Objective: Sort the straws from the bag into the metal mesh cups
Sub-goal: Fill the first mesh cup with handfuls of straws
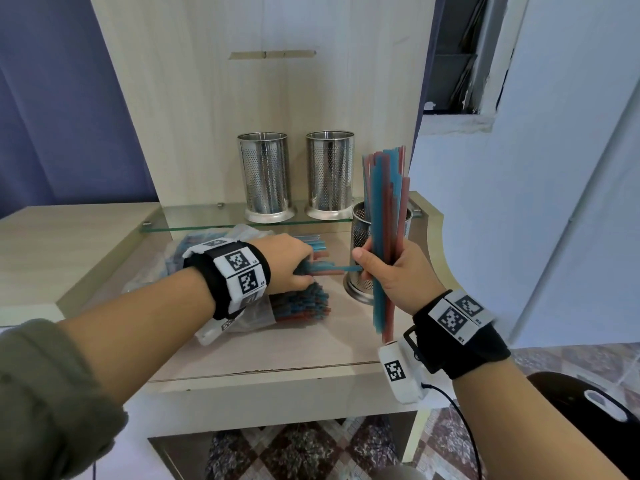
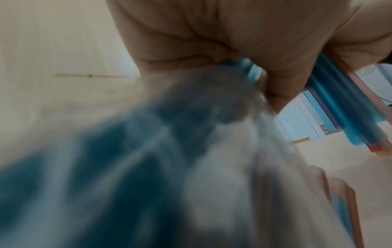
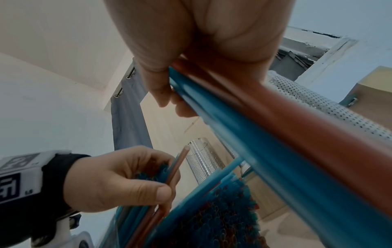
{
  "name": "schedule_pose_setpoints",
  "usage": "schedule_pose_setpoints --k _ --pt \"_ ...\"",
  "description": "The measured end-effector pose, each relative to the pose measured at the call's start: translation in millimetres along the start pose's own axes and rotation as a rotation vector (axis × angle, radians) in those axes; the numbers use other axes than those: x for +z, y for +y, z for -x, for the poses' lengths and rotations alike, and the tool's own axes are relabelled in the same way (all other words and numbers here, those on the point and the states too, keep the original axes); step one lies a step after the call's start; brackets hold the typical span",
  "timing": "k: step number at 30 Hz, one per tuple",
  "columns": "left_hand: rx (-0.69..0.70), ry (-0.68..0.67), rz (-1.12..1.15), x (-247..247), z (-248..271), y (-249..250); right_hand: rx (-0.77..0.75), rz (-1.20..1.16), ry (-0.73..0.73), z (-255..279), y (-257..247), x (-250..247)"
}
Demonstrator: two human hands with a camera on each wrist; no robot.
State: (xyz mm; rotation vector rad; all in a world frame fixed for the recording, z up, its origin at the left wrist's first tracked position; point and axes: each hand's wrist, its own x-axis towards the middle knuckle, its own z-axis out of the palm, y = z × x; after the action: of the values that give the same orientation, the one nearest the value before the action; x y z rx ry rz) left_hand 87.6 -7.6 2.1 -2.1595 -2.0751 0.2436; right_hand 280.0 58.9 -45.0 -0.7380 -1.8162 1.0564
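My right hand [image 1: 388, 268] grips an upright bundle of blue and red straws [image 1: 386, 209] in front of a metal mesh cup [image 1: 360, 237] on the wooden table. My left hand [image 1: 294, 265] pinches a few blue and red straws [image 1: 332, 268] drawn out of the clear plastic bag [image 1: 242, 317], which lies on the table full of blue and red straws [image 1: 301, 304]. The right wrist view shows my left hand [image 3: 127, 181] holding those straws [image 3: 174, 174]. Two more mesh cups [image 1: 265, 176] [image 1: 329, 174] stand on a glass shelf [image 1: 207, 218], seemingly with nothing in them.
A wooden back panel [image 1: 242, 98] rises behind the shelf. A blue curtain [image 1: 52, 98] hangs at the left and a white wall [image 1: 554, 202] stands at the right. The table's front edge [image 1: 277, 379] lies near me, with a patterned floor below.
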Motion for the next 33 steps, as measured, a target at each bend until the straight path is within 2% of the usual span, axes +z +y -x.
schedule_pose_setpoints --k 6,11,18,24,33 --pt "0.041 0.07 0.199 3 -18 1 0.011 -0.05 0.014 -2 6 -3" --pt "-0.039 0.099 0.464 0 -28 2 0.033 -0.037 0.025 -9 12 -5" --pt "-0.015 0.101 0.448 -6 -40 -1 0.038 -0.061 0.0 -11 20 -2" --pt "0.029 0.205 0.375 -18 -50 -4 0.041 -0.044 0.006 -15 30 4" --pt "0.027 0.399 0.479 -55 -63 -6 0.037 -0.055 -0.031 -16 30 10"
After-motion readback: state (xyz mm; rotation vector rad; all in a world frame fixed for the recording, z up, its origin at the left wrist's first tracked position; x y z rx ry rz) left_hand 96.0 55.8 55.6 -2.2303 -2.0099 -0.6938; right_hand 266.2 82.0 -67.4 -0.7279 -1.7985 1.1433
